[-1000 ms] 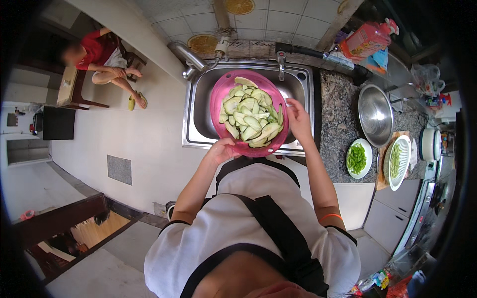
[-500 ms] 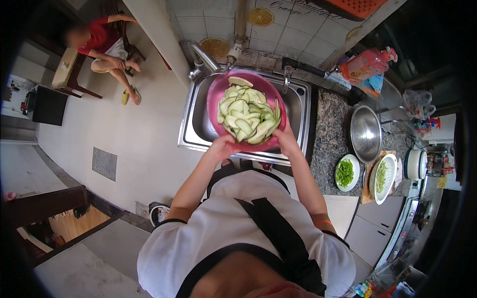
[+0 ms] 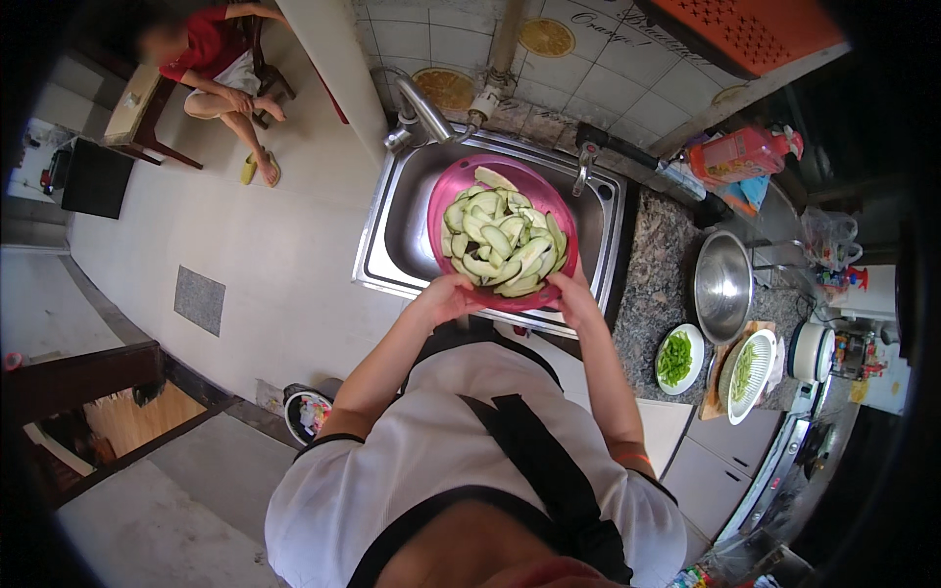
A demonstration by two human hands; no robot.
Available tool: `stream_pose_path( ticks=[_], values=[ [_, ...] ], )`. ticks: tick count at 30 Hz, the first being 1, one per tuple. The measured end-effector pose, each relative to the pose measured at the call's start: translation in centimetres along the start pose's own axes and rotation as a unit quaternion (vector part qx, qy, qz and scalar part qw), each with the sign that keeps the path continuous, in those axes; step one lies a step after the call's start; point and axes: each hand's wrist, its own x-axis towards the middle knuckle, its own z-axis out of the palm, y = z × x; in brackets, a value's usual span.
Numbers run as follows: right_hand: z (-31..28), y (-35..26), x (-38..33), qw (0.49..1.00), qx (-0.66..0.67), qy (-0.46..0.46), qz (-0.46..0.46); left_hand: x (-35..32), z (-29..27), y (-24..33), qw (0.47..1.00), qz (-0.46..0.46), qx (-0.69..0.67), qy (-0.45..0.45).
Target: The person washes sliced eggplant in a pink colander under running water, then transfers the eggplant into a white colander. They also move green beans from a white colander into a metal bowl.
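A pink basin [image 3: 536,183], heaped with pale green-edged vegetable slices [image 3: 502,240] that look like eggplant, is held over the steel sink [image 3: 392,227]. My left hand [image 3: 449,297] grips its near-left rim, fingers curled beneath and partly hidden. At the near-right rim, my right hand [image 3: 574,298] is closed on the same basin, its fingers mostly out of sight underneath. Behind the basin stands a curved faucet [image 3: 425,106], and a smaller tap [image 3: 585,167] is at the back right.
On the granite counter [image 3: 642,284] to the right are a steel bowl [image 3: 723,284], a plate [image 3: 699,360] of chopped greens and a white strainer basket [image 3: 767,367] on a cutting board [image 3: 712,400]. A person [image 3: 216,49] sits at the far left. A waste bin [image 3: 292,416] stands left of me.
In the picture the basin sits a little farther right and lower, still between both hands. The slices lie in a somewhat different arrangement. The whole view has shifted slightly.
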Motion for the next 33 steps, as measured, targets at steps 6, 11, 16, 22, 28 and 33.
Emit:
stream_pose_path(
  ticks=[6, 11, 16, 22, 28, 33],
  values=[
    [0.1, 1.3, 1.4, 0.998, 0.044, -0.028, 0.026, -0.7, -0.1, 0.1, 1.0, -0.003, -0.013, 0.022],
    [0.1, 2.1, 2.1, 0.995, 0.077, -0.042, -0.042, -1.2, -1.4, 1.2, 0.998, 0.036, 0.044, 0.041],
    [-0.7, 2.0, 1.6, 0.997, 0.073, -0.015, -0.025, -2.5, 0.2, 2.5, 0.988, 0.098, 0.091, 0.079],
    [-1.3, 2.9, 0.6, 0.995, 0.098, -0.015, 0.005, -0.7, -5.2, 1.8, 0.997, 0.011, 0.071, -0.01],
    [-2.4, 4.0, 0.1, 0.993, 0.103, -0.034, -0.037, 0.4, -3.4, 2.0, 0.995, -0.02, 0.08, 0.049],
    [-3.7, 4.6, 1.4, 0.992, 0.108, 0.064, -0.009, 2.3, -3.4, 3.1, 0.986, -0.02, 0.031, 0.164]
  ],
)
